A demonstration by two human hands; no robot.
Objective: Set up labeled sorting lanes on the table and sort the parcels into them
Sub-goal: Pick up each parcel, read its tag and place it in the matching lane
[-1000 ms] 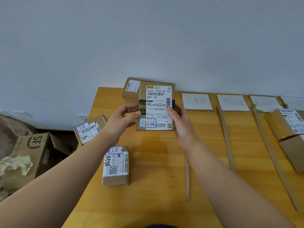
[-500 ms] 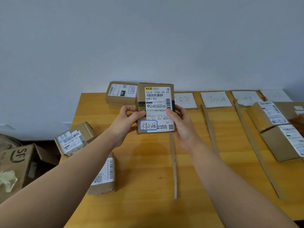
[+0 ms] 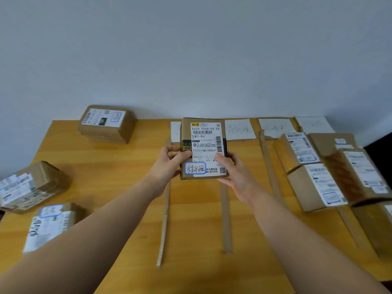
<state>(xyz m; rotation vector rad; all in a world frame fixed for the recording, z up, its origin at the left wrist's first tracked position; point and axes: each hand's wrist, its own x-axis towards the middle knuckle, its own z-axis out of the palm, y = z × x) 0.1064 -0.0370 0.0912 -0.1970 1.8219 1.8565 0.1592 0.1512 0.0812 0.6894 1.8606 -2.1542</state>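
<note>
**Item:** parcel (image 3: 203, 148), one piece.
**Look:** flat brown cardboard box, taller than it is wide. A white shipping label (image 3: 206, 143) covers most of the front face. It carries the printed code "502D T098-69 69", a barcode across the top, a second barcode down the right edge and a small QR code at lower right. A blue-bordered sticker (image 3: 195, 168) with black handwriting sits at the label's lower left corner. A dark band with yellow characters shows at the box's left edge, partly under the label.

**Position:** held up off the counter (image 3: 106, 166), front face turned to the camera. It is above the far end of the lane between two cardboard strips (image 3: 164, 219).

**Hands:**
- The left hand (image 3: 167, 164) grips the left edge, thumb on the front and fingers curled behind.
- The right hand (image 3: 233, 172) grips the lower right edge, thumb on the label and fingers behind the box.

**Surroundings:**
- White paper lane cards (image 3: 239, 129) with blurred handwriting lie along the far edge of the counter, against the wall.
- Several labelled boxes (image 3: 316, 187) lie close together in the lanes on the right.
- Three unsorted boxes (image 3: 107, 124) lie apart from one another on the left of the counter, one at the far edge and two near the left edge.
</note>
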